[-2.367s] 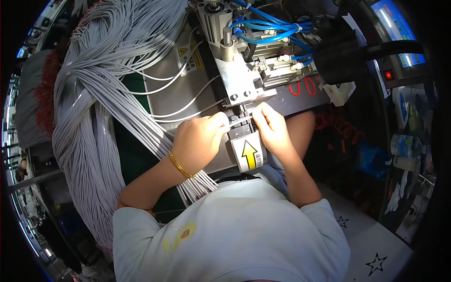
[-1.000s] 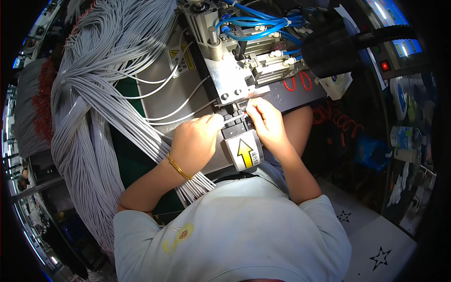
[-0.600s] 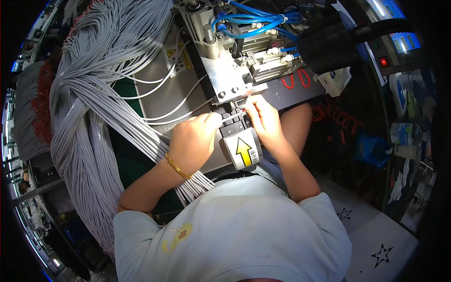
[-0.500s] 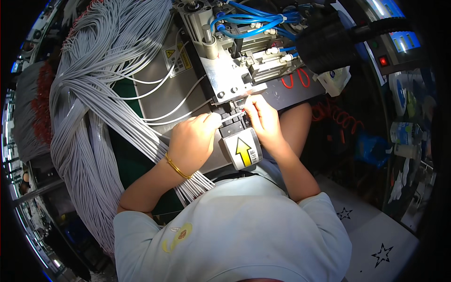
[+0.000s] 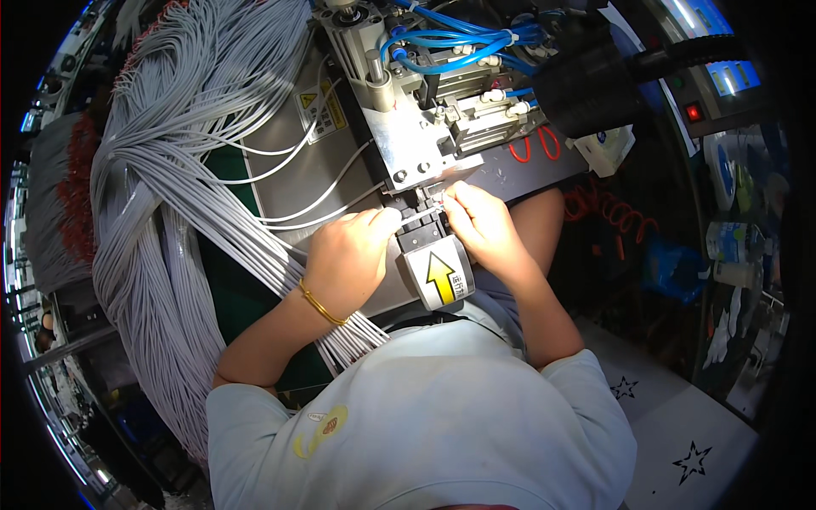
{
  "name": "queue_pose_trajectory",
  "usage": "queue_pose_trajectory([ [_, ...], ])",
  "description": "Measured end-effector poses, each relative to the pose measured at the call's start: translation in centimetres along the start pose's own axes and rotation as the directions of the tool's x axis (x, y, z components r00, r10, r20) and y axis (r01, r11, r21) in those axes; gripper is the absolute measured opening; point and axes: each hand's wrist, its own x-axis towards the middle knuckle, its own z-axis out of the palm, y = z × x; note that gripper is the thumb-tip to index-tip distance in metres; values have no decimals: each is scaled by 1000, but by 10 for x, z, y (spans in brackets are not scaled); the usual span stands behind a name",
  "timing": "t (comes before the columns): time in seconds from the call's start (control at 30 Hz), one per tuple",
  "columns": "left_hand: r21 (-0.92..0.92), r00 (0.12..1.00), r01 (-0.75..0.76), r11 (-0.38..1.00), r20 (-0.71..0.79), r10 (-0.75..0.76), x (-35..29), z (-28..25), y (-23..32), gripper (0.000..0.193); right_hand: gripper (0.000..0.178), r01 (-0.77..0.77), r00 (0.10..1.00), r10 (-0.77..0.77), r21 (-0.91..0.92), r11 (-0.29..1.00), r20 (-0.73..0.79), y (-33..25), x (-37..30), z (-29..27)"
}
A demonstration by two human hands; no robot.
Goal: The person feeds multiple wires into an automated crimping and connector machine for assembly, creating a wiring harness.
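Note:
A short length of grey cable (image 5: pixel 416 218) runs between my hands, across the black fixture (image 5: pixel 422 231) at the front of a metal machine (image 5: pixel 406 140). My left hand (image 5: pixel 350 253), with a yellow bracelet at the wrist, pinches the cable on the fixture's left side. On the other side, the fingers of my right hand (image 5: pixel 484 228) are pressed together at the cable's far end; its tip is hidden by them. Just below the fixture sits a rounded cover with a yellow arrow label (image 5: pixel 439 274). Both hands are close under the machine's metal plate.
A large bundle of grey cables (image 5: pixel 161 170) hangs over the left side, its lower strands passing beneath my left forearm. Blue air hoses (image 5: pixel 459 51) top the machine. A black lamp head (image 5: pixel 591 81) hangs at the right, above a coiled red hose (image 5: pixel 608 212).
My right hand has shifted slightly, its fingers curling more and its back turning up. My left hand stays almost where it was, at the cable.

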Motion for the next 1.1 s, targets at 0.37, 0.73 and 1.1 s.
queue_pose_trajectory([
  [0.37,0,965,176,984,-198,-173,2,-14,-12,11,13,-45,983,82,215,975,-166,-8,-10,-1],
  [0.73,-131,540,769,626,-392,-745,-82,-55,-70,29,39,-313,605,33,199,929,795,-56,-79,51],
  [1.1,-941,659,281,189,47,-751,-91,-58,-77,39,51,-497,555,108,225,838,825,-27,-88,69],
])
